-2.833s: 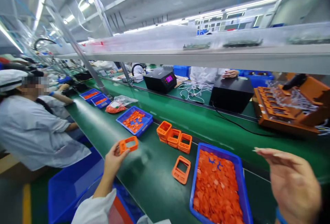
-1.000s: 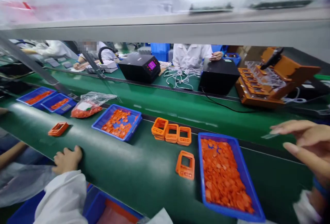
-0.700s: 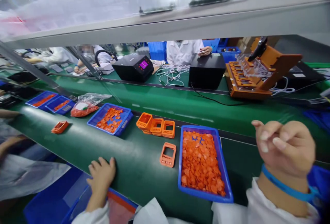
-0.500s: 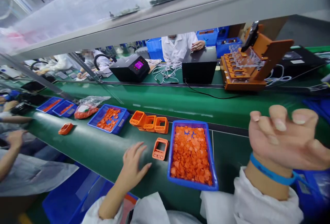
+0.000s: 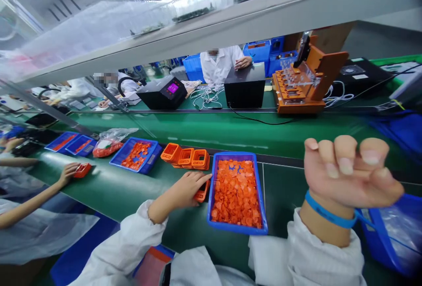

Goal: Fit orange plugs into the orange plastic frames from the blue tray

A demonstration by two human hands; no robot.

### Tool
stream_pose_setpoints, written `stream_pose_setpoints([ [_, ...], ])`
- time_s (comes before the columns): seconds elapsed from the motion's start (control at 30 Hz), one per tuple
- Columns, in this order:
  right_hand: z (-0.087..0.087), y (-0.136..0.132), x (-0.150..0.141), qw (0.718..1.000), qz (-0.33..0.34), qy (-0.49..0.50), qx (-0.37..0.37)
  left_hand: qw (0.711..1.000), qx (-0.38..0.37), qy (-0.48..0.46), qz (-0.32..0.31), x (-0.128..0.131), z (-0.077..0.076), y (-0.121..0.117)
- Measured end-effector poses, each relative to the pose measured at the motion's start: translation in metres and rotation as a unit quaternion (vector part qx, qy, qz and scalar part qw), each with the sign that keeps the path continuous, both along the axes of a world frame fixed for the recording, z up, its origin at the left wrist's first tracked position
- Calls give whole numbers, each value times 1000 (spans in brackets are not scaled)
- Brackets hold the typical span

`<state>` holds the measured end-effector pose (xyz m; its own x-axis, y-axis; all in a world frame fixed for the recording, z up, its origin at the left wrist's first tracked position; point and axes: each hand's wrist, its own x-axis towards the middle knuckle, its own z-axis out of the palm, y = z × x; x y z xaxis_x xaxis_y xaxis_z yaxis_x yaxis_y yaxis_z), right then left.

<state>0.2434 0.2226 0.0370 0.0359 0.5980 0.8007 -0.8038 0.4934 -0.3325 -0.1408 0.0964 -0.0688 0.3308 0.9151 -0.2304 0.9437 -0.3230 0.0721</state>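
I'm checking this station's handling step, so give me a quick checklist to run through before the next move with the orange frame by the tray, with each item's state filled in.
1. Left hand on the orange frame: ok, fingers rest on it on the green belt.
2. Frame actually gripped: cannot tell, the hand covers most of it.
3. Right hand free: cannot tell, it is raised with fingers curled and nothing visible in it.
4. Blue tray stocked: ok, full of small orange pieces.
5. Stack of orange housings clear of the hand: ok, it stands apart behind.
6. Co-worker's hand out of the way: ok, it is far left on another orange part.
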Motion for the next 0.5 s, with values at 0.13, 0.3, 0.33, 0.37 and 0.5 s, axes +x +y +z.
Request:
stream_pose_setpoints([
  [0.13, 3, -11, -26, 999, 22, -25, -16, 999, 6, -30, 28, -1, -10, 5],
  [0.3, -3, -20, -58, 990, 47, -120, -58, 992, 21, -107, 56, -14, -9, -2],
  [0.33, -6, -21, -64, 985, 52, -153, -69, 987, 39, -139, 63, -19, -6, -6],
  [0.37, -10, -22, -70, 977, 56, -190, -81, 979, 64, -180, 68, -22, -2, -11],
  [0.5, -26, -31, -99, 915, 106, -357, -156, 899, 214, -383, 5, -16, 19, -22],
])
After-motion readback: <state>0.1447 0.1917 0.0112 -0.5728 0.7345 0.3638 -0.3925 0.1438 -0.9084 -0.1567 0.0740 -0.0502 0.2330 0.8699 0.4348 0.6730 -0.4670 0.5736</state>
